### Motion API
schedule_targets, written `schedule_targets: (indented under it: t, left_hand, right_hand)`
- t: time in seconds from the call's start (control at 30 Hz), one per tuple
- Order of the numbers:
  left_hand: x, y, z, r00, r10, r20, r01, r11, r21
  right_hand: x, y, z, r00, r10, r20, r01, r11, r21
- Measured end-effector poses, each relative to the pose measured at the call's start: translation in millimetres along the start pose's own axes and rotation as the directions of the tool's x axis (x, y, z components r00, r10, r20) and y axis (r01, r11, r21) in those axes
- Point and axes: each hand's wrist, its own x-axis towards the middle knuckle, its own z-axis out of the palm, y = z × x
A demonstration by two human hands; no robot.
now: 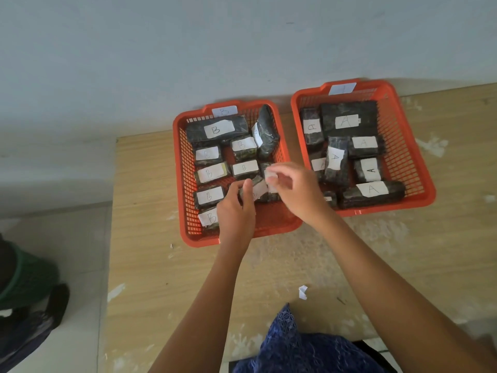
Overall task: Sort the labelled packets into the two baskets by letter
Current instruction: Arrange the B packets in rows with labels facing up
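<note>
Packets: dark wrapped bundles with white labels, all lying inside the two baskets.
Left basket (179, 184): orange, tagged B at its far rim, holds the B packets.
Right basket (403, 146): orange, just beside the first, holds the A packets.
Left hand (235, 211): over the B basket's near half, grip clamped on a packet (255, 188) with a white label.
Right hand (295, 189): between the baskets, fingertips pinched on a blurred white label (270, 177).
Surface (161, 265): pale wood, scuffed white; a paper scrap (303, 292) lies near the person's blue garment (295, 345).
</note>
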Motion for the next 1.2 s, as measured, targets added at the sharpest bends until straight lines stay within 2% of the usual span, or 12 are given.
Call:
schedule_targets:
  t: [0.1,0.3,0.37,0.47,0.7,0.77,0.83,0.9,0.97,1.03,1.1,1.2]
  left_hand:
    - [1,2,-3,1.0,-0.03,0.005,0.03,0.998,-0.052]
    - [-1,7,-8,0.999,0.015,0.052,-0.004,0.978,-0.21]
    - [2,4,-9,0.997,0.024,0.072,-0.013,0.987,-0.158]
    - [4,1,-8,0.995,0.023,0.095,-0.014,0.996,-0.092]
    - [2,3,-4,0.99,0.093,0.105,-0.091,0.996,-0.019]
    - [1,6,-4,0.997,0.073,0.025,-0.071,0.995,-0.073]
    - [3,9,-10,0.993,-0.018,-0.116,-0.003,0.984,-0.179]
    - [4,9,-19,0.982,-0.081,-0.173,0.056,0.988,-0.143]
    - [3,5,-25,0.997,-0.059,-0.052,0.056,0.997,-0.056]
    - [2,3,-27,0.986,-0.002,0.17,-0.001,1.0,0.015]
    - [4,3,-23,0.929,0.039,0.367,-0.102,0.983,0.155]
    - [13,5,-17,0.847,-0.077,0.526,-0.129,0.93,0.345]
  right_hand:
    - [-4,-6,20,0.989,0.108,0.098,-0.117,0.989,0.087]
    - [-5,0,28,0.934,0.357,-0.014,-0.32,0.853,0.412]
    - [-5,2,28,0.902,0.43,-0.031,-0.369,0.808,0.459]
    - [-8,1,26,0.894,0.448,0.012,-0.394,0.772,0.499]
    - [-12,7,21,0.906,0.424,0.013,-0.391,0.825,0.408]
    - [-14,9,18,0.93,0.366,0.042,-0.361,0.884,0.297]
    - [-15,11,13,0.952,0.305,0.039,-0.307,0.935,0.177]
    - [-16,14,6,0.97,0.244,-0.009,-0.242,0.966,0.09]
    - [-13,18,-2,0.975,0.214,-0.059,-0.211,0.976,0.047]
    - [-8,21,-8,0.971,0.222,-0.086,-0.217,0.974,0.059]
    - [-3,23,-12,0.97,0.229,-0.086,-0.223,0.972,0.075]
    - [-1,24,-14,0.967,0.243,-0.071,-0.235,0.966,0.107]
